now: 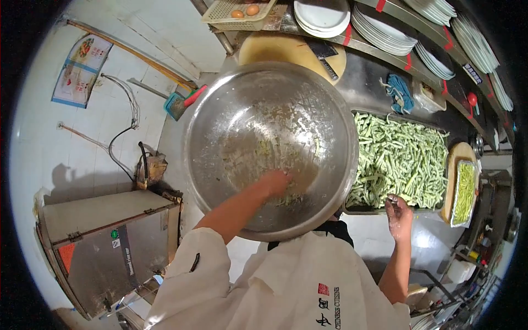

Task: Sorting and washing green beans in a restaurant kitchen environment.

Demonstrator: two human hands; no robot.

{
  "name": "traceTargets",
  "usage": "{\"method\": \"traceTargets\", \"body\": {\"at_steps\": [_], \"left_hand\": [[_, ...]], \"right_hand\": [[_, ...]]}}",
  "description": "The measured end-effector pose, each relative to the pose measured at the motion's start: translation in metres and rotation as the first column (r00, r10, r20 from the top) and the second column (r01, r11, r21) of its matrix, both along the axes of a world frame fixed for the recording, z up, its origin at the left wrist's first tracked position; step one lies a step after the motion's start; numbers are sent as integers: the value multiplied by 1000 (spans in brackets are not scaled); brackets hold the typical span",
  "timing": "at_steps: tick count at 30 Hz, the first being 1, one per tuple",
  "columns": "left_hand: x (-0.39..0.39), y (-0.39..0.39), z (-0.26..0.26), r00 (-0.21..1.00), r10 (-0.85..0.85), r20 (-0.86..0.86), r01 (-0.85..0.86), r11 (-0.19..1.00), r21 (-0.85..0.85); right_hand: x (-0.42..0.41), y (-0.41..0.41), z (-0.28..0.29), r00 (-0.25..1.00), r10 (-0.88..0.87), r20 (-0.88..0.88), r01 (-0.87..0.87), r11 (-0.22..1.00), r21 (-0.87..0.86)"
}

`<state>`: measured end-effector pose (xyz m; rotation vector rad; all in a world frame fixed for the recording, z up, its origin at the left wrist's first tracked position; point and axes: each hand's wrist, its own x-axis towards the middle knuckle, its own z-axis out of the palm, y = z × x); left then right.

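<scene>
A large, round stainless steel bowl (231, 103) lies before me, its inside smeared with pale residue and a few green shreds. My left hand (276, 183) reaches down into it, near the lower middle; its fingers are blurred, and whether they hold something cannot be told. To the right of the bowl, a dark rectangular tray (371, 211) is heaped with flour-coated green strips (400, 159), perhaps a cut vegetable. At the tray's near edge is my right hand (398, 212), palm up with curled, whitened fingers, close to the strips. No object is plain in it.
Behind the bowl, a cleaver (326, 60) rests on a round cutting board (264, 47). Plates (321, 18) and an egg basket (218, 20) stand on the shelf above. A foil-lined tray of green strips (464, 194) lies at right. A metal cabinet (111, 247) stands at left.
</scene>
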<state>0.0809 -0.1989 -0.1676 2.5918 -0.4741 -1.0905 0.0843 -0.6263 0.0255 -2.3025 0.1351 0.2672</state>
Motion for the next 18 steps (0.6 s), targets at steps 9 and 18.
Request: {"method": "traceTargets", "body": {"at_steps": [9,18], "left_hand": [[-31,-6,42,996,-59,-74,49,990,-136],[-48,1,28,945,-90,-315,76,995,-57]], "right_hand": [[-28,0,-14,998,-61,8,61,996,66],[-27,3,-8,998,-55,-33,57,997,47]]}}
